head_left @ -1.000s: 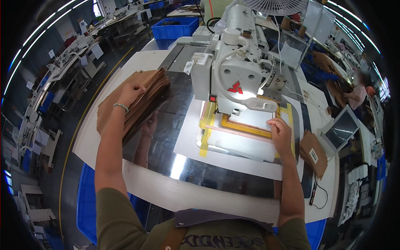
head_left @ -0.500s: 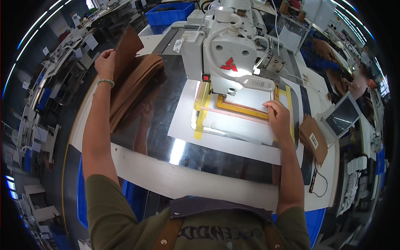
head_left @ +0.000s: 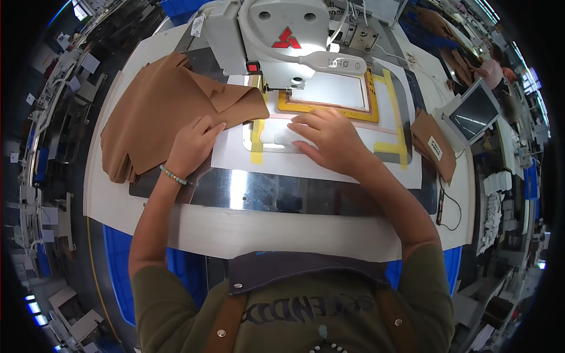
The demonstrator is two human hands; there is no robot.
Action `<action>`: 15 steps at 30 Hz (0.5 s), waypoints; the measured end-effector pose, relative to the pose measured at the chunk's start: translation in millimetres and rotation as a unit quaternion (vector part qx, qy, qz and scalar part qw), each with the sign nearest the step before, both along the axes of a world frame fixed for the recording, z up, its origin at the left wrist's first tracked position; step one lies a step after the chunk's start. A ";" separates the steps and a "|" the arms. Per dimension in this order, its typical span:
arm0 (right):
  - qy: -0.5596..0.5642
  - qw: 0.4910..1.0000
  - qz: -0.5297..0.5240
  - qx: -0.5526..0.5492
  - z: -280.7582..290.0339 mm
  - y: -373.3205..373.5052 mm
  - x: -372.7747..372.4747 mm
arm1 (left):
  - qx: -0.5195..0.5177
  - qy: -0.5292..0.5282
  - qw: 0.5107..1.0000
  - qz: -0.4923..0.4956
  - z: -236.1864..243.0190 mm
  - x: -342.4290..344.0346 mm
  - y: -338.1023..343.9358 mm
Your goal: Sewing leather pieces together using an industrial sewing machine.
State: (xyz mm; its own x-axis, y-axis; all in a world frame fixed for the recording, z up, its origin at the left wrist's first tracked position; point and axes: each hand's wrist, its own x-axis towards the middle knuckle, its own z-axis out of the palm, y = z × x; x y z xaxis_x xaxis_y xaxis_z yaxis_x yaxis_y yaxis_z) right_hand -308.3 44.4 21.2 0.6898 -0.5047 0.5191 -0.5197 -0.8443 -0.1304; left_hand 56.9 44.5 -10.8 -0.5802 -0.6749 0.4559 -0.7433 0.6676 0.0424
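Note:
My left hand [head_left: 193,144] is closed, thumb and fingers pinching the lower edge of a flat brown leather-like piece [head_left: 241,101]. This piece reaches right, its end lying by the yellow tape at the machine's work area. Beneath and left of it lies a thick stack of similar brown pieces [head_left: 138,120]. My right hand [head_left: 329,138] holds nothing; its fingers are apart over the white template sheet [head_left: 282,136], just in front of a yellow rectangular frame [head_left: 359,116]. Over the frame stands the white head of a sewing machine [head_left: 282,44], its lamp lit.
A smaller bundle of brown pieces with a white label [head_left: 447,157] lies at the right, next to a tilted screen [head_left: 475,115]. A thin tool with a black cord [head_left: 440,209] rests near the table's right edge. Blue bins [head_left: 120,276] stand below the front edge.
My left hand has brought a brown piece from the far left toward the machine and lower. My right hand has moved off the frame's corner, leftward, and its fingers have spread. The view has shifted.

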 end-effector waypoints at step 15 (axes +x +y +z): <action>0.116 0.982 0.012 0.147 -29.3 -40.0 114.5 | 0.031 0.043 0.995 0.079 1.2 21.2 57.0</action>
State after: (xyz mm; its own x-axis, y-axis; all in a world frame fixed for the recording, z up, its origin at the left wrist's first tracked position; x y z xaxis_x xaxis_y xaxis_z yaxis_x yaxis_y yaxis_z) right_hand -193.7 4.4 -8.1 0.7859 -0.5915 0.1801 -0.5449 -0.8002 -0.2504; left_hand 78.1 101.6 -9.6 -0.4242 -0.7834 0.4542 -0.8309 0.5361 0.1488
